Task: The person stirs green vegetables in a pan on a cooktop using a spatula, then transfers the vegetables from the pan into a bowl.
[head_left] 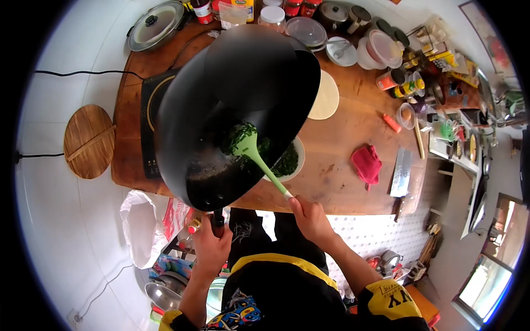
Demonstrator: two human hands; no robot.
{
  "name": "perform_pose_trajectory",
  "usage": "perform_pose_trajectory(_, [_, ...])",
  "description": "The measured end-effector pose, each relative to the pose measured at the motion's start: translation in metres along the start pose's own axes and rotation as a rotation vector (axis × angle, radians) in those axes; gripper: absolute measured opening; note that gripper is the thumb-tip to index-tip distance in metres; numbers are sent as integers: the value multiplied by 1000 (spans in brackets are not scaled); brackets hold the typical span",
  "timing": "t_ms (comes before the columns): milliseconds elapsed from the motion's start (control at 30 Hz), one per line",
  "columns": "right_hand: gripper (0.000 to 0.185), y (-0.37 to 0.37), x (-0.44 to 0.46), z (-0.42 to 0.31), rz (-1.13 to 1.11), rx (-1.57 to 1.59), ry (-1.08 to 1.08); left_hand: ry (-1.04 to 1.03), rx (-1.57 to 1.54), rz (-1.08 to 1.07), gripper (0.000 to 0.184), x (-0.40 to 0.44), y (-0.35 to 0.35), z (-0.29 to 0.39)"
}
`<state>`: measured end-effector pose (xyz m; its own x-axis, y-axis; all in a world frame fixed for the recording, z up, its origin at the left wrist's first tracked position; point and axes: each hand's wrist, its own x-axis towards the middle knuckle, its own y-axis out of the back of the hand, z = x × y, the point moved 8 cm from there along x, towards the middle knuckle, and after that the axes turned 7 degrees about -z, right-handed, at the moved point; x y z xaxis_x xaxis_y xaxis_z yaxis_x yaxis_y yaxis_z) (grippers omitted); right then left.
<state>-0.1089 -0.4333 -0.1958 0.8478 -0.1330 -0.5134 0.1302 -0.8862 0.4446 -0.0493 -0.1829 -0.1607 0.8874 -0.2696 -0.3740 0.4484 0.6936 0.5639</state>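
My left hand point(212, 243) is wrapped round the handle of a large black wok point(187, 132), which is tilted above a white bowl point(301, 160). In my right hand point(310, 218) is the white end of a green spatula point(256, 157). The spatula's head lies inside the wok, with chopped dark greens point(243, 132) on and around it. More greens point(287, 163) lie in the bowl, partly hidden by the wok's rim. Behind the wok's right side, a round pale flatbread or dough sheet point(326, 96) lies on the wooden table point(331, 187).
Left of the wok is an induction cooker point(149, 132). On the table's right are a red cloth point(366, 164), a cleaver point(401, 174) and a carrot piece point(392, 123). Jars, a bowl point(341, 52) and lidded pots point(334, 14) line the back. A wooden lid point(88, 142) is at the left.
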Motion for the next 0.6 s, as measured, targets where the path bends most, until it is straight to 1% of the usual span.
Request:
perform_pose_trajectory(67, [29,-4,-5,33,-16,60,-13,22,68,99,20,-2,-9,-2])
perform_pose_trajectory(100, [26,2,-13,41,23,65,45,9,79,144,19,-4,-14,-3])
perform_pose_trajectory(167, [27,8,-20,63,4,79,35,13,120,137,19,-8,-19,-8])
perform_pose_trajectory(200, [31,11,-21,68,-5,82,31,5,149,133,19,-9,-22,-8])
perform_pose_trajectory(267, [33,14,-6,70,3,132,60,9,176,126,21,-11,-29,-3])
perform_pose_trajectory(333, [32,3,13,64,-118,146,151,14,187,139,23,-11,-36,-3])
perform_pose_trajectory(367, [33,-3,21,64,-130,150,195,4,185,138,29,-11,-38,5])
perform_pose_trajectory(400, [33,-4,18,71,-132,168,192,7,201,132,29,-11,-38,6])
perform_pose_trajectory(467, [32,-2,11,94,-183,87,157,-30,261,150,33,-9,-34,9])
perform_pose_trajectory(500, [34,-7,7,125,-177,25,50,-29,270,154,33,-9,-32,8])
perform_pose_trajectory(600, [36,19,17,127,-218,0,59,8,256,126,26,-5,-29,0])
